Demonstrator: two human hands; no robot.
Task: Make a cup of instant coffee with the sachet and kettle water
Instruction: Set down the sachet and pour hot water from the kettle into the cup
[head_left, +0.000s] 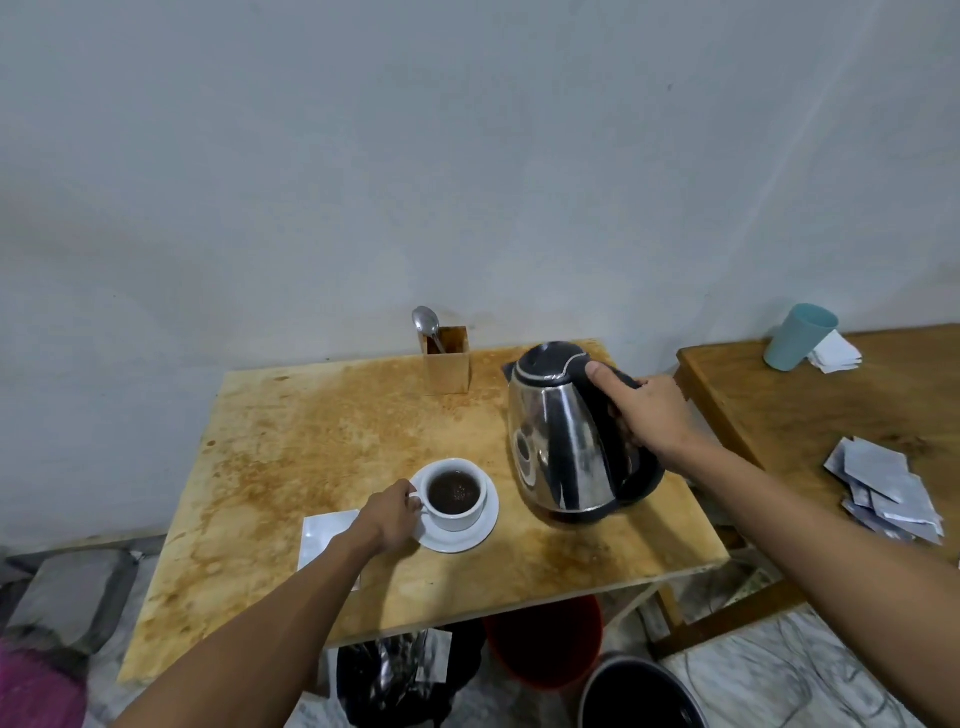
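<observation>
A white cup (457, 517) holding dark coffee stands on a white saucer (470, 540) near the middle of the stained wooden table (291, 441). My left hand (390, 517) grips the cup's handle from the left. To the right of the cup is a steel kettle (563, 441) with a black lid and handle. My right hand (649, 415) is closed around the kettle's handle, thumb on top. A silvery sachet (324, 535) lies flat on the table, left of the saucer and partly under my left forearm.
A wooden holder (449, 366) with a spoon (427, 322) stands at the table's back edge. A second table at the right carries a teal cup (797, 338), white papers (836, 356) and several sachets (883, 488). A red bucket (545, 639) and dark containers sit below.
</observation>
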